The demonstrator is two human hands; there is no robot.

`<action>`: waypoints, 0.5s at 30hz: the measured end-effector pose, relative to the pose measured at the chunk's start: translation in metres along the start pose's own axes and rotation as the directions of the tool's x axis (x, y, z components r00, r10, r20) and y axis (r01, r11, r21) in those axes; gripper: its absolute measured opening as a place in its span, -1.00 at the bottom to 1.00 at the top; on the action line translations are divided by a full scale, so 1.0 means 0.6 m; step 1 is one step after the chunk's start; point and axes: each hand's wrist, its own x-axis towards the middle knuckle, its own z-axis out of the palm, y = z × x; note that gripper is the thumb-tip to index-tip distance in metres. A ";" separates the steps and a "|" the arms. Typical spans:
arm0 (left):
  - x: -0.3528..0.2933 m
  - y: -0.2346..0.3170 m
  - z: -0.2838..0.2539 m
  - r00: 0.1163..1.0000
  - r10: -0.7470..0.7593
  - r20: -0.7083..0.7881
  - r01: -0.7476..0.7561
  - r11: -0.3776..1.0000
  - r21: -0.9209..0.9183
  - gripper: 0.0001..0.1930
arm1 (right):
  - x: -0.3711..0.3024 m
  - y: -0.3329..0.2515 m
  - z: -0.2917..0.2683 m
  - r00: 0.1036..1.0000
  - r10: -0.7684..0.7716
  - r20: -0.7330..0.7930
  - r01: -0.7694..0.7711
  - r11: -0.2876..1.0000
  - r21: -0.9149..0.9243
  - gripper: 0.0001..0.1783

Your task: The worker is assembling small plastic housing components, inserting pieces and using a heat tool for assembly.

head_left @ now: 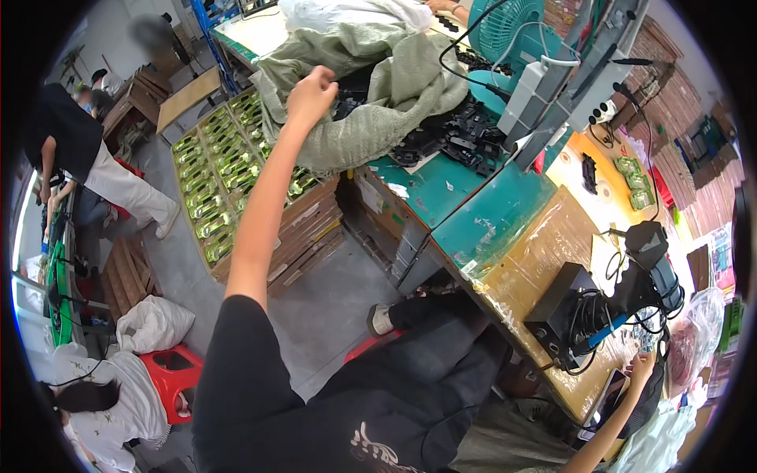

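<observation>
sack (339, 150) of black parts (351, 104) lying open under the left hand (311, 98)

the left hand is hovering over the near left edge of the grey-green cloth sack, its fingers curling loosely; i cannot tell whether they are pinching anything. the black parts are showing in the sack's mouth, just right of the fingers. more loose black pieces (473, 138) are lying on the green table (430, 189), farther right of this grip, and a teal fan (524, 35) is standing beyond them. left of the same hand, bright green parts (209, 177) are sitting in rows in a low, wide box.

well apart from all that, the right hand (643, 368) is resting at the worktop, its hold too small to tell. a phone (605, 396) is lying just below and left of it, and a black box (564, 303) is standing farther left, with cords (587, 315) bunching beside it.
</observation>
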 end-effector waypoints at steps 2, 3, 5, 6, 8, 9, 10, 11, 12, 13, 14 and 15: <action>0.031 -0.044 0.027 0.949 0.159 0.271 -0.106 0.974 -0.199 -0.68 | -0.033 -0.025 -0.010 0.997 -0.055 -0.057 0.060 0.995 0.081 -0.92; 0.041 -0.055 0.039 0.892 0.157 0.425 -0.045 0.964 -0.262 -0.62 | -0.048 -0.035 -0.010 0.997 -0.055 -0.062 0.060 0.995 0.077 -0.92; 0.046 -0.034 0.042 0.827 0.110 0.552 -0.099 0.994 -0.048 -0.59 | -0.074 -0.043 -0.017 0.989 -0.102 -0.107 0.126 0.960 0.248 -0.96; 0.049 -0.022 0.045 0.823 0.117 0.556 -0.103 0.993 -0.057 -0.59 | -0.083 -0.042 -0.022 0.993 -0.100 -0.068 0.117 0.938 0.326 -0.96; 0.051 0.001 0.055 0.838 -0.131 0.530 -0.006 0.969 0.249 -0.44 | -0.098 -0.047 -0.026 0.993 -0.092 -0.069 0.111 0.920 0.376 -0.96; 0.051 -0.006 0.062 0.835 -0.130 0.534 -0.007 0.969 0.247 -0.44 | -0.103 -0.050 -0.026 0.994 -0.095 -0.060 0.112 0.895 0.431 -0.95; 0.053 -0.018 0.072 0.868 -0.052 0.493 -0.079 0.967 0.242 -0.42 | -0.102 -0.046 -0.028 0.994 -0.108 -0.026 0.108 0.877 0.469 -0.92; 0.058 -0.029 0.081 0.893 0.028 0.450 -0.151 0.959 0.240 -0.40 | -0.103 -0.044 -0.027 0.994 -0.105 -0.026 0.105 0.878 0.467 -0.92; 0.064 -0.022 0.084 0.868 0.064 0.493 -0.210 0.946 0.246 -0.40 | -0.108 -0.048 -0.024 0.996 -0.093 -0.018 0.090 0.869 0.487 -0.91; 0.069 -0.014 0.084 0.875 0.078 0.478 -0.252 0.916 0.311 -0.43 | -0.111 -0.052 -0.022 0.996 -0.086 -0.008 0.078 0.857 0.510 -0.90; 0.083 -0.018 0.089 0.856 0.103 0.506 -0.272 0.923 0.272 -0.46 | -0.114 -0.054 -0.023 0.995 -0.095 0.017 0.072 0.846 0.528 -0.89; 0.095 -0.017 0.090 0.837 0.131 0.532 -0.292 0.928 0.232 -0.49 | -0.115 -0.058 -0.019 0.994 -0.091 0.053 0.049 0.846 0.531 -0.87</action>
